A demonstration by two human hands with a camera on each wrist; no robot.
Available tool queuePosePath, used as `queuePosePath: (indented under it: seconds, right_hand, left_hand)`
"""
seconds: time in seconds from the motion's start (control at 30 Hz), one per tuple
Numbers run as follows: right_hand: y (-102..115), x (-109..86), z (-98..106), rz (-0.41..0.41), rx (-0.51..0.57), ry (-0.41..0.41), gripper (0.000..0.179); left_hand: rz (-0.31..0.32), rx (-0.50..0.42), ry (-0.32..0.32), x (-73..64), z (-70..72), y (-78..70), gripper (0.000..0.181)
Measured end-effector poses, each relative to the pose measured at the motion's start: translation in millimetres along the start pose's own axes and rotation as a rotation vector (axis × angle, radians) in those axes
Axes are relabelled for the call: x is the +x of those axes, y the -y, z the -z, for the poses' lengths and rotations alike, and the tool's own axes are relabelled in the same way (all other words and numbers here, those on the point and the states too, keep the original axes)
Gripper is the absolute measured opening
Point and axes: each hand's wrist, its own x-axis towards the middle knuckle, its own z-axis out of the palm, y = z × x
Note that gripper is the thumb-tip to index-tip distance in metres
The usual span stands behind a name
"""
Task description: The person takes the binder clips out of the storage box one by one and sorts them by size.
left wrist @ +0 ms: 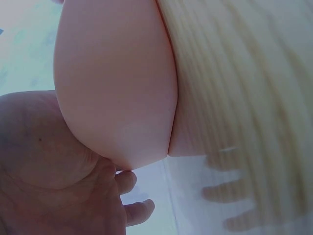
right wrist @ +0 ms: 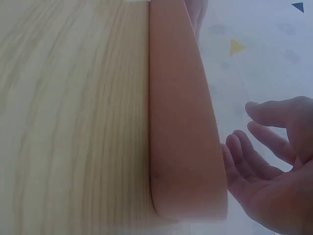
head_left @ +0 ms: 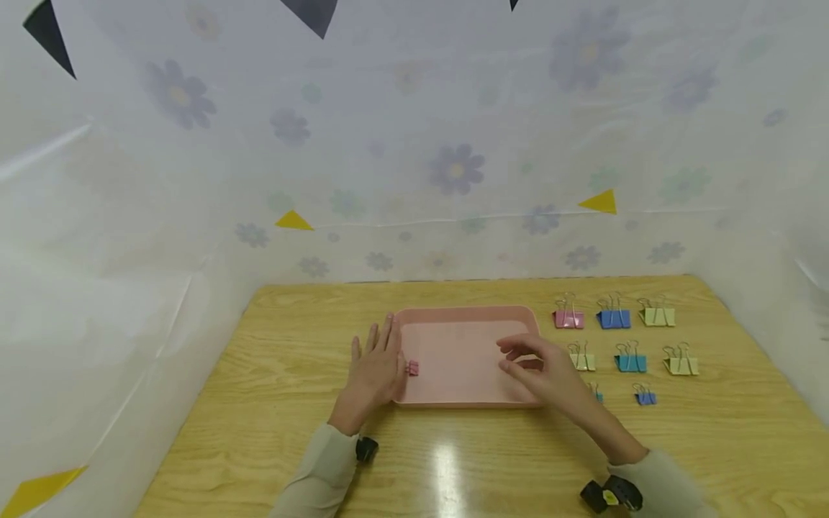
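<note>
A shallow pink tray (head_left: 463, 392) lies on the wooden table. My left hand (head_left: 374, 370) rests along its left rim, fingers straight and pointing away from me. Just inside that rim, beside the left thumb, sits a small pink binder clip (head_left: 413, 368). Over the right part of the tray hovers my right hand (head_left: 540, 370), its fingers loosely bent and thumb apart from the index finger. Nothing shows between those fingers, and in the right wrist view the right hand (right wrist: 274, 161) is beyond the tray's wall (right wrist: 183, 122).
Right of the tray, binder clips stand in rows: a pink clip (head_left: 569, 319), a blue clip (head_left: 614, 319) and a yellow clip (head_left: 658, 316) at the back, several others nearer. My right hand partly covers a small teal clip (head_left: 599, 396). A flowered sheet (head_left: 414, 248) hangs behind the table.
</note>
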Motion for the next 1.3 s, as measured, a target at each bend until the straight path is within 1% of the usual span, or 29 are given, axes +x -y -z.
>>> queuePosePath:
  seconds: [0.17,0.23,0.43,0.67,0.87,1.13,1.3]
  right_hand:
    - [2,6.6,-15,0.027,-0.016,0.028,0.025]
    - [1,9.1,-22,0.029,-0.003,0.046,0.025]
    - [-2,16.4,-41,0.005,-0.013,0.082,0.028]
    - [-1,28.4,-60,-0.046,-0.01,0.138,0.031]
    - [2,39.5,-76,-0.045,-0.019,0.18,0.031]
    - [-4,50.5,-96,-0.037,-0.061,0.203,0.03]
    - [-6,56.3,-106,-0.031,-0.116,0.216,0.03]
  left_hand:
    - [0.0,-0.006,-0.002,-0.3,-0.1,0.0,0.061]
    - [0.0,-0.007,-0.003,-0.5,-0.3,-0.1,0.061]
    - [-0.003,-0.009,-0.001,-0.1,0.2,0.1,0.061]
    - [-0.007,-0.011,-0.003,1.2,-1.7,1.2,0.061]
    - [-0.022,0.005,-0.018,1.9,-3.9,1.8,0.061]
    - [-0.046,0.017,-0.035,1.7,-5.6,3.9,0.061]
    - [-0.053,0.024,-0.03,1.7,-4.6,4.3,0.062]
